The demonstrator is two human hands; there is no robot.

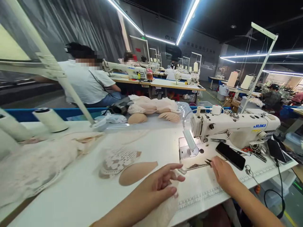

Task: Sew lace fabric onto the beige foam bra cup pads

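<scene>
the right hand is grasping dark snips near the sewing machine; sheer fabric is trailing at the worktop's front edge beneath the half-curled left hand, its grip unclear. keeping blades clear of fabric should be helping.

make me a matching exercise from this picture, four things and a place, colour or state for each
1. nearest sewing machine
2. right hand
3. leaf-shaped pad
4. ruler markings

a. along the front edge of the table
b. tan, beside a lace piece
c. white with blue letters
d. holding a small dark-tipped tool

Pairs: 1-c, 2-d, 3-b, 4-a
</scene>
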